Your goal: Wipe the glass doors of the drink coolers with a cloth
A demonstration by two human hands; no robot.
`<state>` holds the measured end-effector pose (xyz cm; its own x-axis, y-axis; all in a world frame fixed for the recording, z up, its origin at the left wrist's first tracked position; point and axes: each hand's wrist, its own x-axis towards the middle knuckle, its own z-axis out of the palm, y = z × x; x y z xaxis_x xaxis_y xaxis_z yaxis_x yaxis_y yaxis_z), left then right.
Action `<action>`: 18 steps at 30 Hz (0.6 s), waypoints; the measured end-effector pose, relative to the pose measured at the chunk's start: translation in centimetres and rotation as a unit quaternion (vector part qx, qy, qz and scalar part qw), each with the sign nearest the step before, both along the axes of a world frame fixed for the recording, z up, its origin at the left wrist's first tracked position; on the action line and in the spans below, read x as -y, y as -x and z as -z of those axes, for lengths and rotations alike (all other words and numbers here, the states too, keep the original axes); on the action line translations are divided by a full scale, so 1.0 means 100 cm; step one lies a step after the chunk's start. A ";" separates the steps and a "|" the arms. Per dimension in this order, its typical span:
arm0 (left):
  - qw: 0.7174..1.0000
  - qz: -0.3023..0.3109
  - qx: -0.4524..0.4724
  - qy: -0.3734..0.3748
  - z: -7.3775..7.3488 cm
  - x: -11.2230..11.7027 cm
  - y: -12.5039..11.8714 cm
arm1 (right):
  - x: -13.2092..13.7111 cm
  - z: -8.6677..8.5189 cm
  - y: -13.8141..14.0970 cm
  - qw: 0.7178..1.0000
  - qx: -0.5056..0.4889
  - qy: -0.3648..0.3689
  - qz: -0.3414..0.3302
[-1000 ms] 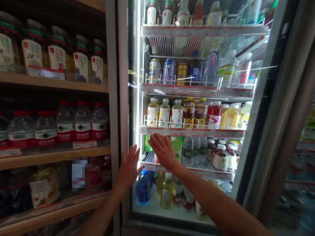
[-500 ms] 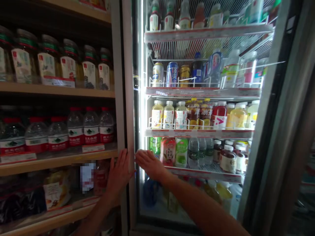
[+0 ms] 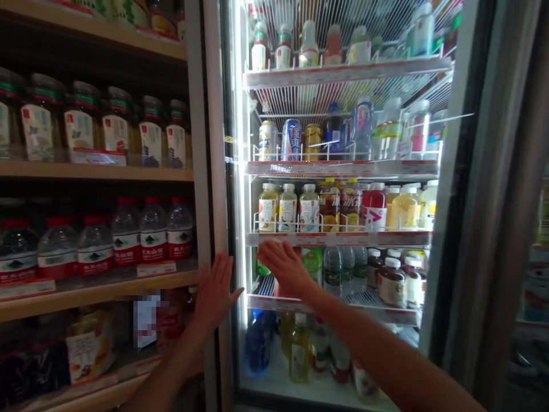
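Observation:
My left hand point(image 3: 215, 293) lies flat with its fingers stretched and thumb apart, at the metal post point(image 3: 209, 189) between the wooden shelves and the lit drinks fridge. Nothing is in it. My right hand point(image 3: 288, 269) is spread in front of a lower fridge shelf point(image 3: 377, 312), its fingers extended and holding nothing. It covers part of that shelf's left end, beside a green-labelled drink point(image 3: 312, 260) and clear water bottles point(image 3: 333, 268). Whether the right hand touches the glass I cannot tell. Above it stand tea bottles point(image 3: 268, 209) with white caps.
Wooden shelves point(image 3: 98, 170) on the left carry tea bottles and red-capped water bottles point(image 3: 126, 232). Cans point(image 3: 291, 140) stand on a higher fridge shelf, and more bottles point(image 3: 299, 349) at its bottom. A dark vertical frame point(image 3: 465, 229) borders the fridge's right side.
My right hand has moved right from the fridge's left frame to in front of its shelves. My left hand stays at the post. The view has shifted slightly, and the fridge's bottom bottles show more clearly.

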<state>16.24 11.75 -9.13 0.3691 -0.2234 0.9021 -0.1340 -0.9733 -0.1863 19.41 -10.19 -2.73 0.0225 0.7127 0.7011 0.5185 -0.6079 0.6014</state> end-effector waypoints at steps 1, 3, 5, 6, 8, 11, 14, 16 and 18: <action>1.000 0.005 -0.001 0.005 -0.001 0.003 -0.002 | 0.006 -0.007 -0.001 0.999 0.003 -0.043 0.017; 1.000 0.016 0.005 0.009 -0.007 0.013 -0.005 | 0.015 -0.016 -0.003 0.993 0.010 -0.107 0.046; 0.999 0.026 0.019 0.005 -0.015 0.026 -0.008 | 0.025 -0.015 -0.001 0.993 0.022 -0.103 0.055; 0.999 0.031 0.027 0.000 -0.020 0.033 -0.009 | 0.031 -0.013 0.000 0.995 0.029 -0.077 0.052; 0.998 0.042 0.041 -0.006 -0.033 0.047 -0.011 | 0.045 -0.011 0.002 0.998 0.037 -0.020 0.043; 0.997 0.058 0.055 -0.008 -0.051 0.064 -0.014 | 0.066 -0.026 0.003 0.996 0.038 -0.051 0.056; 0.996 0.069 0.056 -0.007 -0.063 0.075 -0.016 | 0.081 -0.042 0.004 0.984 0.046 -0.145 0.089; 0.996 0.072 0.051 -0.003 -0.067 0.078 -0.017 | 0.091 -0.037 0.006 0.985 0.051 -0.137 0.089; 0.996 0.076 0.053 0.001 -0.068 0.081 -0.018 | 0.101 -0.025 0.010 0.993 0.051 -0.078 0.072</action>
